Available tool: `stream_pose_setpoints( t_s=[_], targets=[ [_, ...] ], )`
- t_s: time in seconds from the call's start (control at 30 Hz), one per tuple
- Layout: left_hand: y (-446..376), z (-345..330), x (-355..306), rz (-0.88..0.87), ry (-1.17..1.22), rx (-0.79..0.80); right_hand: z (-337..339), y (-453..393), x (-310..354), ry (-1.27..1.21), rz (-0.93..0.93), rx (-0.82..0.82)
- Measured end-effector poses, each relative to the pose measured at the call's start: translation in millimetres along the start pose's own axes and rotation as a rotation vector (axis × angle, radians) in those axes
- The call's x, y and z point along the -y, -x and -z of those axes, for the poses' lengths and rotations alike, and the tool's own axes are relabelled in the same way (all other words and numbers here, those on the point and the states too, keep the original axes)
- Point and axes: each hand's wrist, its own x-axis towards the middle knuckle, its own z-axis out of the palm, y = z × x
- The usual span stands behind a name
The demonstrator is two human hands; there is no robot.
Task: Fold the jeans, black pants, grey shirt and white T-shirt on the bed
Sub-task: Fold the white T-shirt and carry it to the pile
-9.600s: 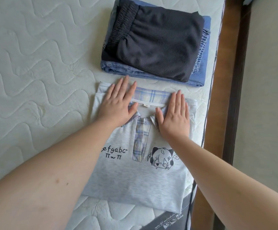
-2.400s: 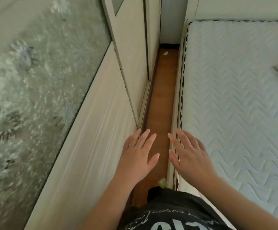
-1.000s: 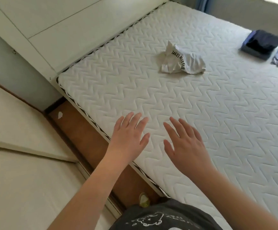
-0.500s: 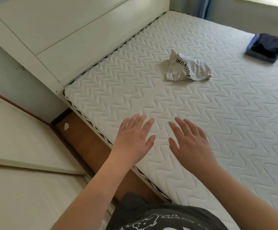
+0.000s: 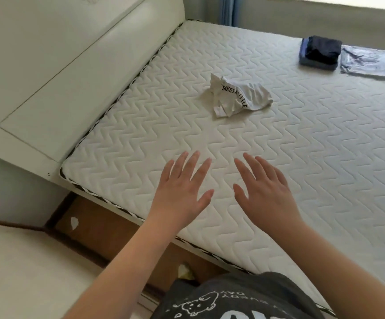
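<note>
A crumpled white T-shirt (image 5: pixel 239 96) with black lettering lies in a heap near the middle of the mattress (image 5: pixel 302 157). At the far right corner the folded black pants (image 5: pixel 322 51) sit on top of the folded jeans (image 5: pixel 307 62), and the folded grey shirt (image 5: pixel 371 63) lies flat beside them. My left hand (image 5: pixel 182 187) and my right hand (image 5: pixel 265 192) hover over the near part of the mattress, fingers spread, holding nothing, well short of the T-shirt.
A white headboard (image 5: pixel 60 65) runs along the bed's left side. A strip of brown floor (image 5: pixel 108 236) lies between the bed's near edge and a white panel (image 5: pixel 26 272) at the lower left. A wall stands beyond the bed.
I left the folded grey shirt and walked round the bed. Over the last second the view has swung right and closed in on the white T-shirt; both hands stay spread and empty.
</note>
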Motion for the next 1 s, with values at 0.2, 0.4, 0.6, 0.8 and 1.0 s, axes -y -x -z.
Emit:
stream_pose_setpoints(
  t_s=[0.2, 0.4, 0.6, 0.8, 1.0],
  targets=[
    [-40, 9, 16, -0.119, -0.032, -0.02, 9, -16, 12, -0.021, -0.095, -0.04],
    [-90, 15, -2, -0.153, 0.009, -0.01, 12, -37, -13, -0.04, -0.159, -0.078],
    [-125, 24, -1, -0.183, 0.022, 0.012, 9, -78, -37, -0.103, -0.21, -0.087],
    [-163, 21, 32, -0.154, 0.035, -0.041, 5, -130, -40, -0.113, -0.209, -0.063],
    [-228, -3, 79, -0.149, 0.047, -0.043, -3, -196, -46, -0.104, -0.267, -0.041]
  ],
)
